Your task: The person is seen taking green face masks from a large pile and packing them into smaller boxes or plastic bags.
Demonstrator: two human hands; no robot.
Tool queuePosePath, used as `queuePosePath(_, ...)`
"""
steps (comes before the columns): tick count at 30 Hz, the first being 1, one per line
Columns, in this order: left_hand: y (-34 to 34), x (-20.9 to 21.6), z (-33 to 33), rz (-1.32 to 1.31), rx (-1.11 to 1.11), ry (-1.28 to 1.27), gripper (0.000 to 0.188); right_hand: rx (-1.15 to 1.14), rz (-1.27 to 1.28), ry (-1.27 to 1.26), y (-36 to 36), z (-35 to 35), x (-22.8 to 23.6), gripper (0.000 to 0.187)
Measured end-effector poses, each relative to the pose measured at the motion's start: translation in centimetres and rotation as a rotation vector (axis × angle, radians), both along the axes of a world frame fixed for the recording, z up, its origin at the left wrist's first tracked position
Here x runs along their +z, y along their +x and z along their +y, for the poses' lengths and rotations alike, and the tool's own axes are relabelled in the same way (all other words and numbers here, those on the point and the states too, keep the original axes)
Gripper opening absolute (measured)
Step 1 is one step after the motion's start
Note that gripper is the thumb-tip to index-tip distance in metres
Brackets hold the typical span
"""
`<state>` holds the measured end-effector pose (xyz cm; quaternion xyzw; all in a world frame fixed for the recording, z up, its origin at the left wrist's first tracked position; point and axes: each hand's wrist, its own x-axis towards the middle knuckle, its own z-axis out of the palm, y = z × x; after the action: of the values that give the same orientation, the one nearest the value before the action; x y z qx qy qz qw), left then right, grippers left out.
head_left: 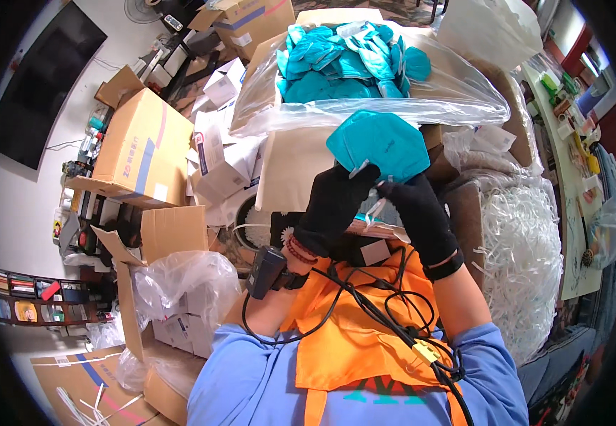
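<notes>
A teal face mask is held up in front of me, its broad outer side facing up. My left hand, in a black glove, pinches its lower left edge, where a short white strap end shows. At the lower right edge, my right hand, also black-gloved, grips the mask; its fingertips are partly hidden. White strap ends hang between the two hands. Beyond the mask, a heap of similar teal masks lies in a carton lined with clear plastic.
To my right stands a plastic-lined box of white elastic strips. Open cartons and small white boxes crowd the left side. Another carton with a plastic bag sits near my left elbow. Black cables cross my orange apron.
</notes>
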<state>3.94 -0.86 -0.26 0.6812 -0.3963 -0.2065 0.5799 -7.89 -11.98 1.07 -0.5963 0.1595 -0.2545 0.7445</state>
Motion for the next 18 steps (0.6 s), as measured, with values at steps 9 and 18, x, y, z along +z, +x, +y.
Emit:
queuePosePath(9, 0.7, -1.1, 2.1, 0.656, -0.258, -0.038, 0.033, 0.174, 0.182, -0.438, -1.4, -1.7, -4.1, 0.03)
queuePosePath(18, -0.9, -3.6, 0.9, 0.124, -0.105, 0.112, 0.032, 0.214, 0.62, -0.358, -2.5, -0.8, -2.8, 0.035)
